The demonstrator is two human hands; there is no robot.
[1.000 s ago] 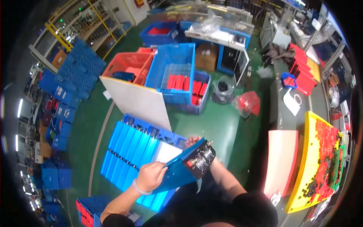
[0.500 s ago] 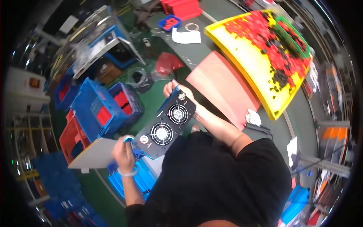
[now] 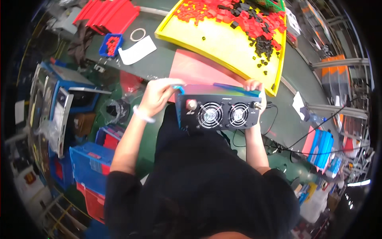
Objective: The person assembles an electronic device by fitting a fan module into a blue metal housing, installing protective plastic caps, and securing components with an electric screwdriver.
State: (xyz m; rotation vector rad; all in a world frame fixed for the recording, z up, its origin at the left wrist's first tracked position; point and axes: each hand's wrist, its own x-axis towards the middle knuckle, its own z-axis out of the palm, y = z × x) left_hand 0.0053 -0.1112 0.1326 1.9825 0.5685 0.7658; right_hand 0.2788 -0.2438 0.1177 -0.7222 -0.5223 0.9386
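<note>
The blue box (image 3: 219,101) is held up, its black twin-fan panel (image 3: 225,114) facing the camera.

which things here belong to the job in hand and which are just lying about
In the job:
black-fronted box, held by left hand and right hand
pink mat, perhaps, just beyond it

Apparently lying about:
yellow tray
small blue bin
white paper
</note>
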